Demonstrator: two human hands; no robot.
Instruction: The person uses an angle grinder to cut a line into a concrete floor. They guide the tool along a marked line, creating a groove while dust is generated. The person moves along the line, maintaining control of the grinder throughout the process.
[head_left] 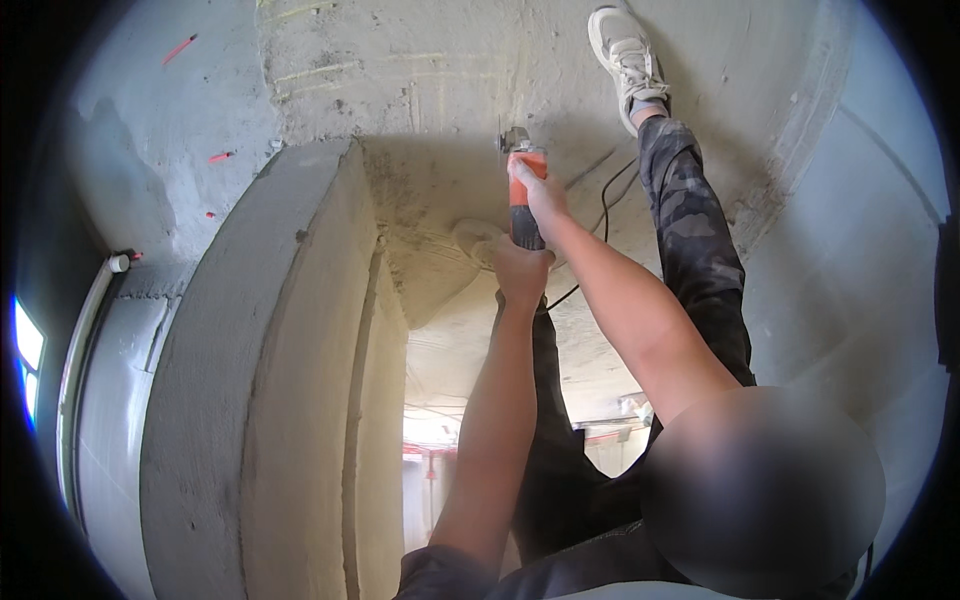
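Observation:
Both of my hands are on an angle grinder [527,180] with an orange body and a black rear handle. My left hand [523,272] is wrapped round the rear end of the handle. Farther forward, my right hand [543,197] grips the orange body near the metal head. The grinder's head points away from me, and its disc [503,142] stands on edge close to the grey concrete surface [450,110]. Whether the disc touches the concrete, I cannot tell. A black power cord [606,200] loops to the right of the tool, past my right forearm.
A thick concrete wall edge [270,330] rises on the left. Beyond it runs a white pipe [85,340]. My shoe [630,65] is planted at the far right. Short red pieces [180,49] stick out of the far left surface. A blurred patch hides the lower right.

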